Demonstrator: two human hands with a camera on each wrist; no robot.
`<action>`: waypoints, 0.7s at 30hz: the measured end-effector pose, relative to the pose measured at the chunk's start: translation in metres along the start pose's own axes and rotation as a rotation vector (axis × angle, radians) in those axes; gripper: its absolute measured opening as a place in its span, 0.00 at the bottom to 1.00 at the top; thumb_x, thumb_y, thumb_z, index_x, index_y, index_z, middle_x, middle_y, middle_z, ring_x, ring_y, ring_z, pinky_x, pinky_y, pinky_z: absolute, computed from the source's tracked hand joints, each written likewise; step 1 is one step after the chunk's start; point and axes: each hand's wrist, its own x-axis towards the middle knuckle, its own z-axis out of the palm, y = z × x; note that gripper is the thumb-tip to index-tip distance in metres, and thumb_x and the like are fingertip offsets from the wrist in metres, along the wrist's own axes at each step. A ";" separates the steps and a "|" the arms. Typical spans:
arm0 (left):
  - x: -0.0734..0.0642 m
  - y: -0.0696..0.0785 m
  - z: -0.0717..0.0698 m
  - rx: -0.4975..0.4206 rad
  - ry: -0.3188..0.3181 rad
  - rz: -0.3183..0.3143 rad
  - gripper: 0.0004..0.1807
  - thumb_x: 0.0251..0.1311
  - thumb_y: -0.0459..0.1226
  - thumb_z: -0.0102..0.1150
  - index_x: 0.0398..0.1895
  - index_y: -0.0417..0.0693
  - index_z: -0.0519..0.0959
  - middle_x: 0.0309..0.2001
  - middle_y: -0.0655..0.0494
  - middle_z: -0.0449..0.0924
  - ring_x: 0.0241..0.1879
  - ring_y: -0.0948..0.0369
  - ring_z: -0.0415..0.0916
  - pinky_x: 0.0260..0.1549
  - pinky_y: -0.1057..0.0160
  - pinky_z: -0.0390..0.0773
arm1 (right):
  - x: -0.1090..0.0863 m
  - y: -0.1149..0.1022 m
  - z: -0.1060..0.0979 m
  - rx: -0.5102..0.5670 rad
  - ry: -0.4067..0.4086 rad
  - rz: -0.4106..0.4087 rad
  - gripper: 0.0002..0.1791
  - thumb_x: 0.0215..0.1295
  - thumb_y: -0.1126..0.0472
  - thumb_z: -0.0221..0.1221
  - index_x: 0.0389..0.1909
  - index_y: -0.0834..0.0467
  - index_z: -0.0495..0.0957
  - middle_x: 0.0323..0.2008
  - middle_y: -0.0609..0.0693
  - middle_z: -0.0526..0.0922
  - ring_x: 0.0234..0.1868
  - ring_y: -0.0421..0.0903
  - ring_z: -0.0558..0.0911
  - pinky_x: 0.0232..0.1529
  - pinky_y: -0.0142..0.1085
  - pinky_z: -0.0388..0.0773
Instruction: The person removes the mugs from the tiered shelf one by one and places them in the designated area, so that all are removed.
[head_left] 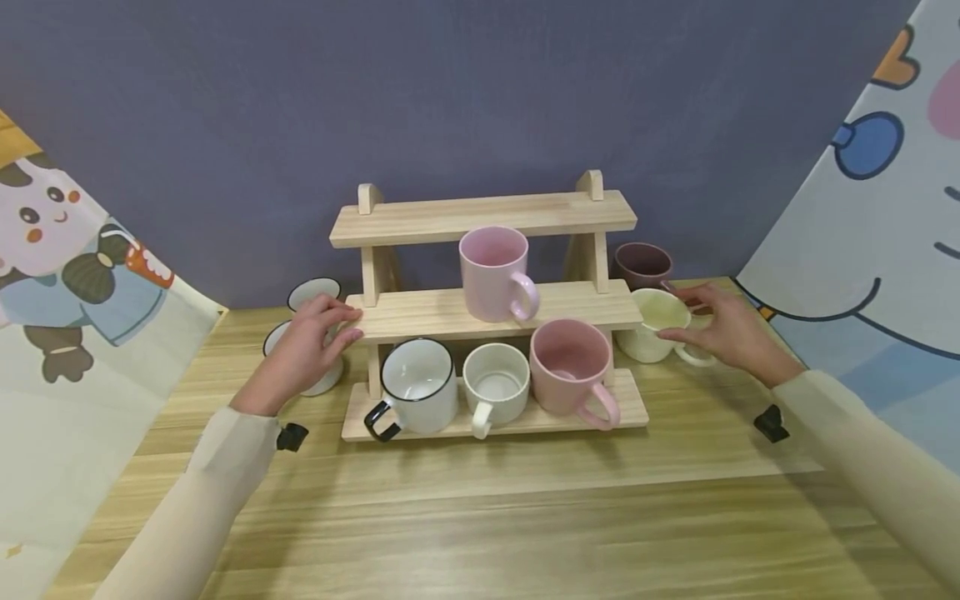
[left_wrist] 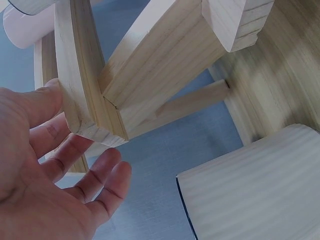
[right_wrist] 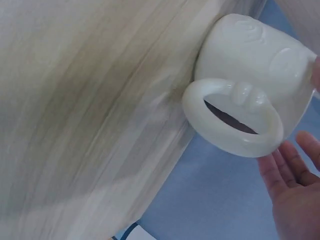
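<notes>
My left hand point(head_left: 303, 350) grips the left end of the middle board of a three-tier wooden shelf point(head_left: 397, 315), thumb on one side and fingers on the other. In the left wrist view, its outer fingers point(left_wrist: 114, 182) stand off the wood. At the shelf's right, my right hand point(head_left: 723, 329) is at a cream mug point(head_left: 647, 342) standing on the table. Its thumb touches the mug near the rim. The other fingers point(right_wrist: 305, 145) spread loosely by the handle, with some tips hidden behind it.
A pink mug point(head_left: 487, 287) stands on the middle board. Below it are a black-rimmed white mug point(head_left: 431, 408), a small white cup point(head_left: 504, 408) and a larger pink mug point(head_left: 558, 392). White mugs point(head_left: 326, 383) stand left of the shelf; a dark purple mug point(head_left: 643, 258) is behind the cream one.
</notes>
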 end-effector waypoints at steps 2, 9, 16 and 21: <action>0.000 0.000 0.000 -0.002 0.003 0.000 0.15 0.62 0.33 0.59 0.48 0.31 0.79 0.44 0.43 0.72 0.43 0.48 0.64 0.41 0.51 0.64 | 0.000 -0.001 -0.002 -0.010 -0.011 0.000 0.38 0.47 0.48 0.73 0.56 0.66 0.74 0.48 0.62 0.77 0.46 0.59 0.77 0.43 0.54 0.73; -0.001 0.002 -0.001 0.002 0.002 -0.003 0.15 0.62 0.33 0.59 0.48 0.32 0.79 0.44 0.44 0.72 0.43 0.48 0.64 0.41 0.51 0.64 | 0.006 -0.026 -0.013 0.036 0.058 -0.055 0.27 0.59 0.54 0.66 0.54 0.67 0.74 0.46 0.60 0.74 0.47 0.59 0.75 0.47 0.54 0.71; 0.000 0.003 -0.002 0.001 0.006 0.002 0.14 0.62 0.33 0.59 0.48 0.32 0.79 0.44 0.44 0.72 0.43 0.48 0.65 0.41 0.51 0.65 | 0.022 -0.076 -0.028 0.086 0.180 -0.229 0.21 0.59 0.61 0.65 0.53 0.61 0.77 0.46 0.51 0.77 0.45 0.48 0.76 0.47 0.23 0.66; -0.001 0.002 0.000 -0.004 0.004 -0.003 0.15 0.62 0.33 0.59 0.48 0.31 0.79 0.44 0.44 0.72 0.43 0.48 0.64 0.40 0.52 0.64 | 0.041 -0.124 -0.032 0.105 0.160 -0.311 0.23 0.57 0.59 0.67 0.54 0.59 0.77 0.46 0.49 0.76 0.44 0.46 0.76 0.45 0.31 0.70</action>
